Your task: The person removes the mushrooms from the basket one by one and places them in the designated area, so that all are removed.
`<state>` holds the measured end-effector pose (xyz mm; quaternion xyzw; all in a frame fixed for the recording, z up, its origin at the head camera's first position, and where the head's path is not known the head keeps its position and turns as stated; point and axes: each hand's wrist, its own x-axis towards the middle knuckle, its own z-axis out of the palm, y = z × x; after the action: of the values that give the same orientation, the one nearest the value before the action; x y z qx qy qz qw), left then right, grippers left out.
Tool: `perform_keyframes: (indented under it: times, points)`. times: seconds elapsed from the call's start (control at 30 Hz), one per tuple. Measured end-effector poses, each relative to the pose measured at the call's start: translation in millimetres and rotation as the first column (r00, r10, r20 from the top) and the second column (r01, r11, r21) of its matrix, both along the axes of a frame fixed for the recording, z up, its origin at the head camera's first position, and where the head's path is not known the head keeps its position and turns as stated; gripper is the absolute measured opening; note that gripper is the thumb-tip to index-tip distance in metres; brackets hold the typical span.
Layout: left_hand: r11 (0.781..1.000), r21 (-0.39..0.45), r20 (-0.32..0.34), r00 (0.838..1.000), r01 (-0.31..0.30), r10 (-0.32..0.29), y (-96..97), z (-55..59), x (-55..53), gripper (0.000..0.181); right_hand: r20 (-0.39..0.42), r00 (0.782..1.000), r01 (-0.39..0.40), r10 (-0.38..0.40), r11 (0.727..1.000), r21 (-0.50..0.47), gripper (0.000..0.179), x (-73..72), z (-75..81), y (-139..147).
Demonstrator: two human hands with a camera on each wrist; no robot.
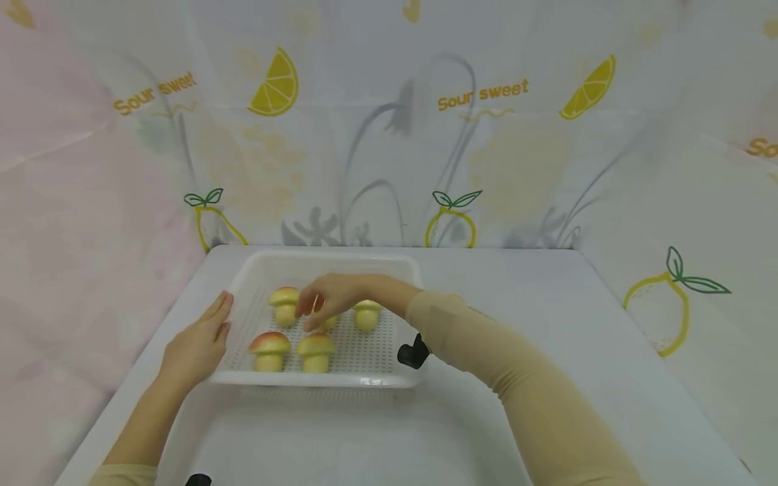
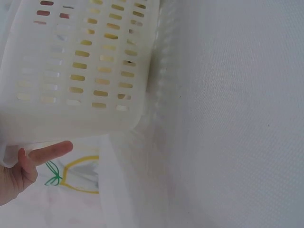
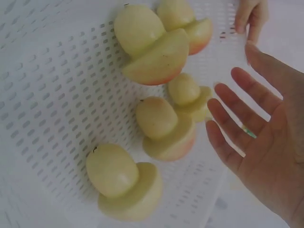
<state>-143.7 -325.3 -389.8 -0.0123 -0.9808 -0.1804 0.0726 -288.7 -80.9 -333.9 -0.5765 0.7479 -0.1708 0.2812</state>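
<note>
A white perforated plastic basket (image 1: 377, 379) holds several mushroom-shaped pieces, yellow-green with reddish caps. My left hand (image 1: 193, 352) lies along the basket's left side, fingers straight and fingertips at the rim; in the left wrist view its index finger (image 2: 52, 152) extends beside the basket wall (image 2: 66, 124). Over the middle of the basket reaches my right hand (image 1: 333, 297), partly covering one mushroom piece (image 1: 330, 323). Seen from the right wrist, this hand (image 3: 270, 137) has spread, slightly bent fingers and holds nothing. The closest mushroom piece (image 3: 195, 102) lies just past its fingertips.
Two mushroom pieces lie along the basket's near side, one at the left (image 1: 270, 351) and one beside it (image 1: 316, 352). Another piece (image 1: 367, 316) is right of my right hand. The basket stands on a white table (image 1: 516, 297) before a lemon-printed backdrop (image 1: 377, 135).
</note>
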Motion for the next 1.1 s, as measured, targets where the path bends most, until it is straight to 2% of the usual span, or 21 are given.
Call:
perform_keyframes:
  times: [0.5,0.73,1.1]
  points:
    - [1.000,-0.009,0.009,1.000,-0.011,0.011,0.9,0.5,1.9,0.051,-0.034,0.997,-0.070,0.072,0.996,0.059,0.042,4.0,-32.0,-9]
    - [1.000,-0.015,0.017,1.000,-0.016,0.016,0.7,0.5,2.2,0.051,-0.008,0.998,-0.064,0.065,0.993,0.104,0.043,4.3,-34.9,-9]
    - [1.000,0.012,-0.002,1.000,-0.015,0.015,0.7,-0.3,1.0,0.050,-0.039,0.995,-0.086,0.094,0.984,0.157,0.048,4.1,-36.7,-15]
